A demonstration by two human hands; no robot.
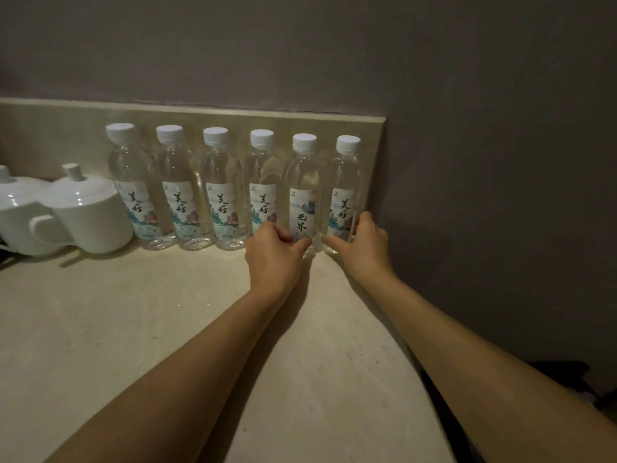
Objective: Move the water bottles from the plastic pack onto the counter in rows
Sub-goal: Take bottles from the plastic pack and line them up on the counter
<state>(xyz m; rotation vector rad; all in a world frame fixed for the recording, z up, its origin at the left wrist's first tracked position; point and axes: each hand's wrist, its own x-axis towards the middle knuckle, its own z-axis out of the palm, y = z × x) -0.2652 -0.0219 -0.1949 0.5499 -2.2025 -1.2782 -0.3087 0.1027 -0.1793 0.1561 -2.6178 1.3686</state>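
Both forearms are being stretched over the counter [133, 312], the fifth bottle [303, 192] and sixth bottle [345, 188] being pinched low by the left grip [275, 252] and right grip [362, 243], so neighbours could be toppled.

— Can you read anything on the bottles along the back of the counter?

— Yes. The first bottle [135, 182] at the left of the row has a white label with two brush-style characters, 美好, one above the other. The second bottle [180, 185], third bottle [222, 188] and fourth bottle [263, 182] carry the same 美好.

— And toward the right of the frame?

— The fifth bottle [303, 192] reads differently: the top character is 无; the lower one I cannot tell for sure. The sixth bottle [344, 188] shows 美好 again.

— Any small print?

— A tiny logo sits in each label's upper left corner, and fine print lower down, both too small to read.
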